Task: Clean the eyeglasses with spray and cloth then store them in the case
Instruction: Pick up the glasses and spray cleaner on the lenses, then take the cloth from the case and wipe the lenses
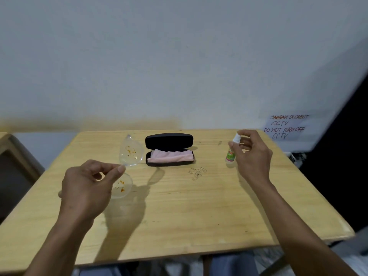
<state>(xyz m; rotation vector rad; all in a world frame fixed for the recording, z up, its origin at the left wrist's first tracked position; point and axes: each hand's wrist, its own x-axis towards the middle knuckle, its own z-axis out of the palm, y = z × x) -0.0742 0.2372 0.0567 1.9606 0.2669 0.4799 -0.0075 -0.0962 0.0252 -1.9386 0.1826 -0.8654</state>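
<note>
The left hand [87,186] pinches the clear glasses [130,154] at the bridge between thumb and forefinger, above the desk's [179,216] left side; orange specks dot both lenses. The right hand [252,154] curls round the spray [232,150] near the far right corner. The open case [169,149], holding a pink cloth [171,156], sits by the far edge.

Open counter near, obstacles sitting far
Bare counter [179,216] is lying open nearby; the open case [169,149] is blocking the far middle, between eyeglasses [130,154] and spray bottle [232,151].
</note>
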